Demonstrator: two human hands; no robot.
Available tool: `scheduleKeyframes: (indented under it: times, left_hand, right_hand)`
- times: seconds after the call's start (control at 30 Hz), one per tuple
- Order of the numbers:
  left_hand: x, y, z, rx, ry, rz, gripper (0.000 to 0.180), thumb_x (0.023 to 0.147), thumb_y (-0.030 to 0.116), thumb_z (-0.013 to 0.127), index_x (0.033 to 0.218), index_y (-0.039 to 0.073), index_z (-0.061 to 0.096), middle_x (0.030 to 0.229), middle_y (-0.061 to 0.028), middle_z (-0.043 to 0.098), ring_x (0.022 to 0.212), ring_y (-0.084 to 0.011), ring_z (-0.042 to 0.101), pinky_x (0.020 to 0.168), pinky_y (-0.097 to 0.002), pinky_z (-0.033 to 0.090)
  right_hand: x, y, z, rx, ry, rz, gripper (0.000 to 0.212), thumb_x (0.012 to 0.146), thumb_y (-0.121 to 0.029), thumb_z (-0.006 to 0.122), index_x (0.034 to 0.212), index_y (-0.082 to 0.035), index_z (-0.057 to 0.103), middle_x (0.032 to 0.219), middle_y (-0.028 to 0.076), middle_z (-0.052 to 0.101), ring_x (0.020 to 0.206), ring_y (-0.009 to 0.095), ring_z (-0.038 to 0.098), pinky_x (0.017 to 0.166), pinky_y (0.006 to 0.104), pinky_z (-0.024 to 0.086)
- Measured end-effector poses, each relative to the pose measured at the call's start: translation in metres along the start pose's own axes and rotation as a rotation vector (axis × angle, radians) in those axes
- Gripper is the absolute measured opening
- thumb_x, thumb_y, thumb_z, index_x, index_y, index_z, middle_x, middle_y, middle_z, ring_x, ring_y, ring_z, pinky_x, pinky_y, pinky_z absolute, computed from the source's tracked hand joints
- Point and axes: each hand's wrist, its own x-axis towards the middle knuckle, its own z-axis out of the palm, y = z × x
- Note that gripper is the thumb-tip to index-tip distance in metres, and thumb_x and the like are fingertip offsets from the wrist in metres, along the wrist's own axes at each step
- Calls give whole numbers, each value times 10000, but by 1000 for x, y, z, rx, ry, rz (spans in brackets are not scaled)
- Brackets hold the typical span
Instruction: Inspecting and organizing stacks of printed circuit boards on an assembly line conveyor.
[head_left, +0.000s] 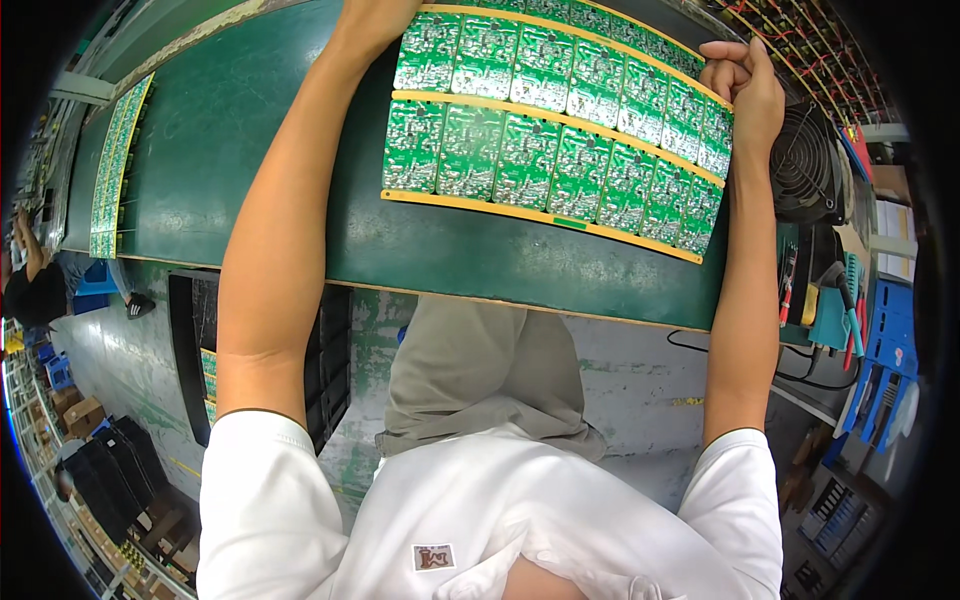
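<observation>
A large panel of green circuit boards (pixel 530 147), joined by yellow strips and dotted with shiny solder, is held tilted over the dark green worktop (pixel 240 130). At its right edge my right hand (pixel 745 90) is closed, fingers curled and thumb against the rim. My left hand (pixel 378 18) grips the panel at its upper left corner; the top of the picture cuts off its fingers. The far part of the panel is also cut off.
Another narrow green board panel (pixel 120 170) stands at the worktop's left end. To the right are a black fan (pixel 803 160) and hand tools with red and teal handles (pixel 840 310). A black rack (pixel 333 360) stands below the bench. Another person (pixel 40 285) sits far left.
</observation>
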Motion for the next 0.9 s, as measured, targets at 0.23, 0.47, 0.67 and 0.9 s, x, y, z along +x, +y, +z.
scheduleKeyframes:
  times: [0.23,0.47,0.67,0.9]
  left_hand:
    - [10,-30,-1,-158,58,-21,618,988,400,369,636,-29,642,554,-56,566,485,-115,435,507,-229,368]
    - [14,-31,-3,-195,97,-83,609,991,390,366,643,-26,642,565,-61,577,489,-113,437,508,-226,371]
    - [-2,-11,1,-111,64,-45,597,991,400,361,641,-4,626,581,-47,562,512,-99,427,525,-218,351]
    - [9,-28,-16,-83,38,22,598,993,400,362,634,0,626,573,-43,552,512,-97,424,525,-217,345]
  right_hand:
    - [-5,-4,5,-27,-1,-10,508,1015,-316,335,896,62,653,474,-7,375,460,94,389,483,211,289]
    - [-4,-1,-1,-38,-35,-31,514,1013,-321,332,896,64,653,474,-6,375,459,97,399,484,211,296]
    - [3,9,-6,17,-62,-69,531,1020,-320,329,817,40,664,448,3,392,418,100,379,457,210,311]
    - [18,21,-3,213,-48,-17,569,1041,-308,339,695,10,660,377,10,404,298,97,317,369,213,317]
